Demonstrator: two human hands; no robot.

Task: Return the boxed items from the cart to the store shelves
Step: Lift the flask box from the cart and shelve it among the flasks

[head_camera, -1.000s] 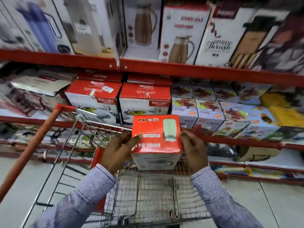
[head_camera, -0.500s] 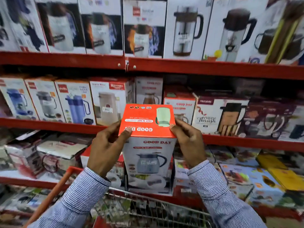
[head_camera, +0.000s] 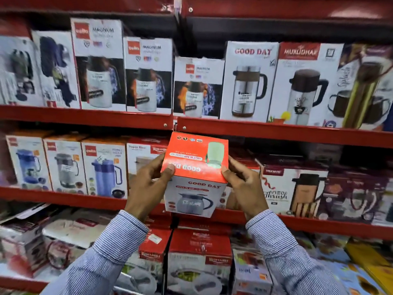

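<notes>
A Good Day box (head_camera: 196, 173), with an orange-red top and a white front picturing a grey kettle, was held in the air in front of the middle shelf (head_camera: 297, 225), its top tilted toward the camera. It was gripped at its upper corners by both hands. The left hand (head_camera: 148, 184) was wrapped on the left edge, its thumb pressed on the red top over part of the printed name and its fingers (head_camera: 156, 161) curled behind the side. The right hand (head_camera: 244, 186) was clamped on the right edge, thumb on the top corner, the other fingers bent against the side. Both striped sleeves (head_camera: 119, 248) were cut off at the bottom of the frame.

The space directly behind the box was hidden, so what stood there could not be told; only a slice of a Super Rise box (head_camera: 144, 154) was seen past the left hand. To its left, three boxes with jug pictures (head_camera: 66, 165) were lined up on the same shelf. To the right, a Neo Thrush box (head_camera: 293, 192) was standing, and the boxes beyond it were blurred.

On the upper shelf (head_camera: 85, 116), three Magnum flask boxes (head_camera: 148, 75) were counted, then one taller Good Day mug box (head_camera: 248, 81) and a Murlidhar box (head_camera: 302, 81). On the lowest shelf, red-topped cookware boxes (head_camera: 197, 260) were stacked below the held box; their print was hard to read.
</notes>
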